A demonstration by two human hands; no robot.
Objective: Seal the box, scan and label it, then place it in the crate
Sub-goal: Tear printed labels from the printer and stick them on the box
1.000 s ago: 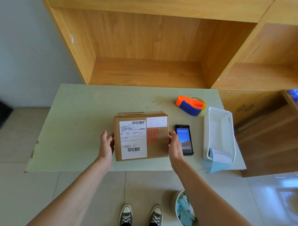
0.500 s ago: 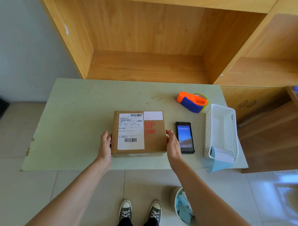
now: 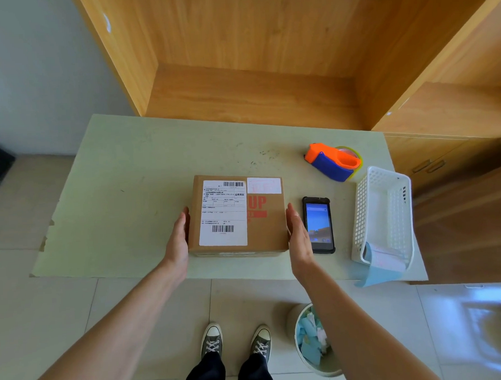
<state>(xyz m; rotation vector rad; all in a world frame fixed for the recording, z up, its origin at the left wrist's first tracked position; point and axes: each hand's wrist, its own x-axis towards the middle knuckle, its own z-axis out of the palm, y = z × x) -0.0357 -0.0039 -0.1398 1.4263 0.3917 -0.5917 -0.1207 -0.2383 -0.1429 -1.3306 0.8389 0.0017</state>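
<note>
Head view: the box (image 3: pixel 236 215) lies flat on the near middle of the table (image 3: pixel 123 195), its labelled face up, with a white shipping label (image 3: pixel 223 212) covering the left part of that face and a smaller pale sticker (image 3: pixel 263 185) at the far right corner; the box sits squarely between the two hands, so neither is nearer. The left hand (image 3: pixel 179 241) has its straight fingers laid flat against the left side wall; the right hand (image 3: pixel 298 235) is open in the same way at the right side wall (whether it presses or only touches I cannot tell); neither curls round anything. The top face is close to square, slightly longer left to right, and the hands stand at the ends of that longer line, which suits a two-handed squeeze and lift.

Just right of the right hand lies the handheld scanner (image 3: pixel 318 224), screen up and lit; the tape dispenser (image 3: pixel 332 162) rests farther back on the right; a white basket (image 3: pixel 383 212) stands at the right edge with a label roll (image 3: pixel 385 257) at its near end. No crate shows clearly here; the box looks already labelled, so carrying it off seems the likely next step.
</note>
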